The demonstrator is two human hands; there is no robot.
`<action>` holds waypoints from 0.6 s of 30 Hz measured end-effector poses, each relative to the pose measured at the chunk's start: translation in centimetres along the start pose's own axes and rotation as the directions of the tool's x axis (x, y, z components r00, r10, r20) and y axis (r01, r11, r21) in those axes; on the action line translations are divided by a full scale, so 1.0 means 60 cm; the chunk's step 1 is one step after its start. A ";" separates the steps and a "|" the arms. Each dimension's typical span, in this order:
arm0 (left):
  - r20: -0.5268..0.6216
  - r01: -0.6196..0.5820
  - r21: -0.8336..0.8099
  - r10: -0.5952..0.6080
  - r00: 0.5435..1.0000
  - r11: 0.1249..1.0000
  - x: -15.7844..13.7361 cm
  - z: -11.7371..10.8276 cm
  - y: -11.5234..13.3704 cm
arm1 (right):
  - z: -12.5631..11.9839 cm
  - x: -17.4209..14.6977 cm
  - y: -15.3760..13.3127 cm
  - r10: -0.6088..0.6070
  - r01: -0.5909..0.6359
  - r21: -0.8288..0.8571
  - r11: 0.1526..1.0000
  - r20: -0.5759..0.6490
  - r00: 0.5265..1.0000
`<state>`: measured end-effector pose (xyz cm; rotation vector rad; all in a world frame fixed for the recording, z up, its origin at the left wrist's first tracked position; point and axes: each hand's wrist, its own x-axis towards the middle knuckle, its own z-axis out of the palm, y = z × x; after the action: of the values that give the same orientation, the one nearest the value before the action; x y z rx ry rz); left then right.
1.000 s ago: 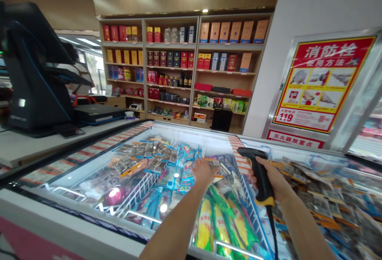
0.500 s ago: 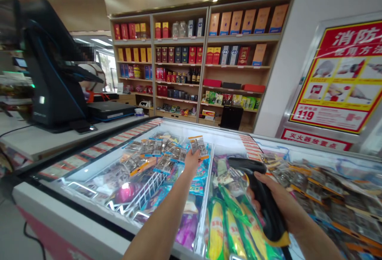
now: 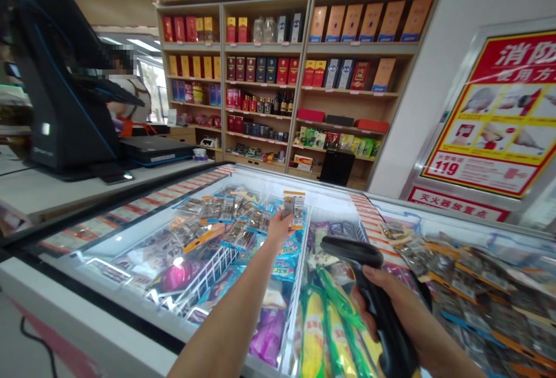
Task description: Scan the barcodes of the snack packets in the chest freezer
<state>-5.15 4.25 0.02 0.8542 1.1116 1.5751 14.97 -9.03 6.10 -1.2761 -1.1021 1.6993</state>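
Note:
My left hand (image 3: 279,226) pinches a small clear snack packet (image 3: 294,209) with orange ends, holding it upright above the freezer. In my right hand (image 3: 397,297) is a black and yellow barcode scanner (image 3: 377,297), its head pointing left toward the packet. Fingers wrap round the scanner's handle; whether the trigger is pressed I cannot tell. Similar packets (image 3: 221,209) lie piled to the left of my left hand. Below the scanner are bagged corn cobs (image 3: 315,326) in green and yellow wrapping. Another heap of packets (image 3: 473,285) spreads over the right side.
The chest freezer (image 3: 143,314) has white wire baskets (image 3: 212,271) inside. A black checkout terminal (image 3: 65,94) stands on the counter at left, with a person (image 3: 130,97) behind it. Shelves of boxes (image 3: 260,71) line the back; a red safety poster (image 3: 499,112) hangs at right.
The packet in my left hand has turned more upright, its printed label now facing me. The scanner has shifted slightly left and down, and the view has moved a little.

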 end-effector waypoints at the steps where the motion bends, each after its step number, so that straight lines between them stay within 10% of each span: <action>1: -0.007 -0.005 0.021 0.005 1.000 1.000 -0.001 -0.001 0.003 | -0.004 0.001 -0.001 -0.011 0.011 -0.013 1.000 -0.001 1.000; 5: -0.126 -0.067 0.389 0.125 0.984 0.919 -0.003 -0.017 0.023 | -0.033 0.008 -0.007 -0.075 0.074 -0.014 0.997 -0.035 0.997; 9: -0.171 -0.025 0.824 0.290 0.942 0.566 -0.008 -0.043 0.040 | -0.071 0.008 -0.022 -0.099 0.109 0.071 0.992 -0.125 0.987; 18: -0.108 -0.051 0.966 0.578 0.809 0.253 -0.052 -0.016 0.053 | -0.188 -0.045 -0.052 -0.196 0.243 0.104 0.964 -0.339 0.920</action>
<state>-6.19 0.71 2.70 1.6340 2.4994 1.3527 26.70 -8.04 8.34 -1.2362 -0.8725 1.3179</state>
